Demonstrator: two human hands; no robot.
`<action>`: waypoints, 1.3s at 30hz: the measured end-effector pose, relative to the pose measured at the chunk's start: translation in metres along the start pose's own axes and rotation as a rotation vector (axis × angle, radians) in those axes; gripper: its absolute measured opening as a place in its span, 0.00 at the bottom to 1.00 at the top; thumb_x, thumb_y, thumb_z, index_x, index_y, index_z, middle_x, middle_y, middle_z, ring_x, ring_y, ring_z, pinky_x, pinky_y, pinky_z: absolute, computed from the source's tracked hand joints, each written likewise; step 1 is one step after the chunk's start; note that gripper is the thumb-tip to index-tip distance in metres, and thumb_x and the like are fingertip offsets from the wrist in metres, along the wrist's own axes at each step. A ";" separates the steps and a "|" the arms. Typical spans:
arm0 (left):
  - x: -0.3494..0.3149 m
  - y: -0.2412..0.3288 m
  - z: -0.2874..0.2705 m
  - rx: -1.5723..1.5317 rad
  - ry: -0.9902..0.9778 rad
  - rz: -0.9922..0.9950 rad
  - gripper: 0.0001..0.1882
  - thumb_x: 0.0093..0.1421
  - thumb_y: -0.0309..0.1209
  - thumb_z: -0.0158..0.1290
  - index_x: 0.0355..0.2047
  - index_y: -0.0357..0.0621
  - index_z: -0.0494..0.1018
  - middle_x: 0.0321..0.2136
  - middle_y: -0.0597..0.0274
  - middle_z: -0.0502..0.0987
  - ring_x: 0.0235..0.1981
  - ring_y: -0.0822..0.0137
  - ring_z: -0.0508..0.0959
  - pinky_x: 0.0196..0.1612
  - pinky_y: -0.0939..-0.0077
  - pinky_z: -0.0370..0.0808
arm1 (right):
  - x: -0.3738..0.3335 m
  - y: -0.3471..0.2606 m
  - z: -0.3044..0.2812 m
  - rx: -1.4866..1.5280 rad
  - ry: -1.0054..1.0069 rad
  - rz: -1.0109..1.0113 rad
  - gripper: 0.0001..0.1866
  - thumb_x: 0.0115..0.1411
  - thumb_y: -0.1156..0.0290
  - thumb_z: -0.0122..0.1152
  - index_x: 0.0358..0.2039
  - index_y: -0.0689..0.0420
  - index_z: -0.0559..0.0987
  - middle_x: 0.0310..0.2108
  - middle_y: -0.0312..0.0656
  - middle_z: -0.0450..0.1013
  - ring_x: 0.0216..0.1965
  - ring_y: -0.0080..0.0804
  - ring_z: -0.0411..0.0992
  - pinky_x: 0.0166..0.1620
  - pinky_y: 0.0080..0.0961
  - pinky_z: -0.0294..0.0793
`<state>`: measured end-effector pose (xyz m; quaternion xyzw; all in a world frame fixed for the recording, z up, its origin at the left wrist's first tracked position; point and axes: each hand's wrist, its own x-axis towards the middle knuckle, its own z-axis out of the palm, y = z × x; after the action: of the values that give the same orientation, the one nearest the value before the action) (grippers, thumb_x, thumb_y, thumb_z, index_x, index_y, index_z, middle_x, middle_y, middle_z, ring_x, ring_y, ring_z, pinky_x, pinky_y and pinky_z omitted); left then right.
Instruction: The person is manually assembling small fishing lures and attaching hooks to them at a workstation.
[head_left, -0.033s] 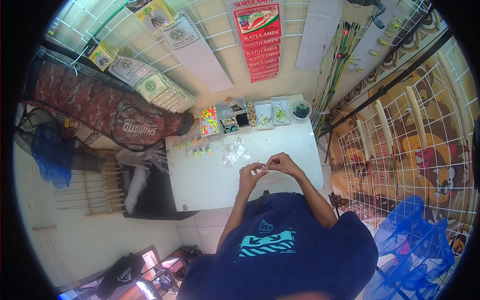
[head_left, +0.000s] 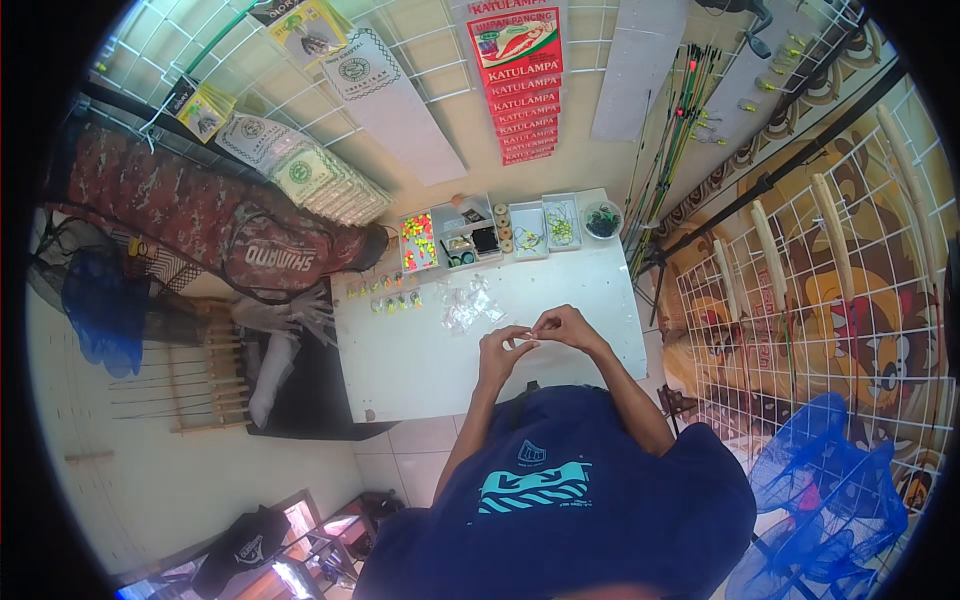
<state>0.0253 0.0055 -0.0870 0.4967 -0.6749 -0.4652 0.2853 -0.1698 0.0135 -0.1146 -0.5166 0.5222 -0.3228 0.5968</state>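
Both hands meet over the near right part of the white rectangular desk. The left hand and the right hand are pinched fingertip to fingertip on a tiny pale item, too small to identify; it sits right between the two hands, held just above the desk top.

The earlier picture was taken at the same moment, and nothing differs: hands, item and desk things lie alike.

Just beyond the hands, toward the desk's middle, lies a loose cluster of small clear plastic bags; their number cannot be counted. To its left, a row of about six small bright packets runs toward the left edge. Along the far edge stand one tray of neon orange and yellow floats, three more shallow clear trays and one dark round bowl at the far right corner.
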 end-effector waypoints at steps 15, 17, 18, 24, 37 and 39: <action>0.022 -0.001 0.002 -0.401 -0.070 -0.266 0.12 0.51 0.28 0.66 0.35 0.36 0.80 0.27 0.63 0.80 0.30 0.76 0.76 0.37 0.81 0.71 | 0.004 -0.023 -0.018 0.197 -0.058 0.055 0.07 0.54 0.77 0.64 0.34 0.63 0.82 0.29 0.38 0.79 0.32 0.20 0.73 0.37 0.18 0.71; 0.025 -0.002 0.004 -0.419 -0.018 -0.253 0.11 0.53 0.28 0.64 0.36 0.37 0.80 0.28 0.63 0.80 0.30 0.76 0.75 0.37 0.81 0.71 | 0.006 -0.024 -0.021 0.208 -0.060 0.080 0.08 0.55 0.77 0.63 0.36 0.64 0.82 0.31 0.38 0.79 0.33 0.20 0.73 0.38 0.18 0.72; 0.025 -0.003 0.003 -0.417 -0.016 -0.252 0.11 0.53 0.28 0.64 0.36 0.37 0.80 0.28 0.63 0.80 0.30 0.76 0.75 0.37 0.81 0.71 | 0.008 -0.025 -0.022 0.242 -0.068 0.061 0.08 0.56 0.78 0.61 0.37 0.63 0.82 0.32 0.38 0.79 0.33 0.20 0.73 0.38 0.18 0.72; 0.028 -0.006 -0.007 -0.422 0.062 -0.321 0.11 0.57 0.29 0.61 0.38 0.36 0.80 0.30 0.64 0.79 0.30 0.78 0.73 0.36 0.83 0.70 | 0.038 -0.027 -0.043 0.301 -0.060 0.049 0.10 0.57 0.77 0.57 0.40 0.62 0.81 0.32 0.38 0.78 0.32 0.21 0.74 0.37 0.20 0.74; 0.033 -0.012 -0.020 -0.448 0.174 -0.365 0.11 0.59 0.27 0.58 0.42 0.38 0.79 0.36 0.63 0.80 0.37 0.75 0.75 0.43 0.80 0.71 | 0.201 0.015 -0.122 -0.229 0.941 0.086 0.07 0.56 0.80 0.58 0.35 0.66 0.81 0.26 0.51 0.78 0.18 0.39 0.77 0.20 0.30 0.77; 0.033 -0.015 -0.021 -0.451 0.189 -0.377 0.12 0.59 0.27 0.58 0.43 0.37 0.78 0.34 0.65 0.79 0.34 0.77 0.74 0.41 0.82 0.70 | 0.204 0.021 -0.121 -0.286 0.941 0.149 0.08 0.55 0.80 0.58 0.35 0.66 0.81 0.27 0.54 0.78 0.20 0.43 0.78 0.24 0.33 0.78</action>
<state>0.0379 -0.0335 -0.0943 0.5783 -0.4212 -0.5997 0.3585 -0.2387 -0.2042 -0.1840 -0.3527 0.8095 -0.4029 0.2410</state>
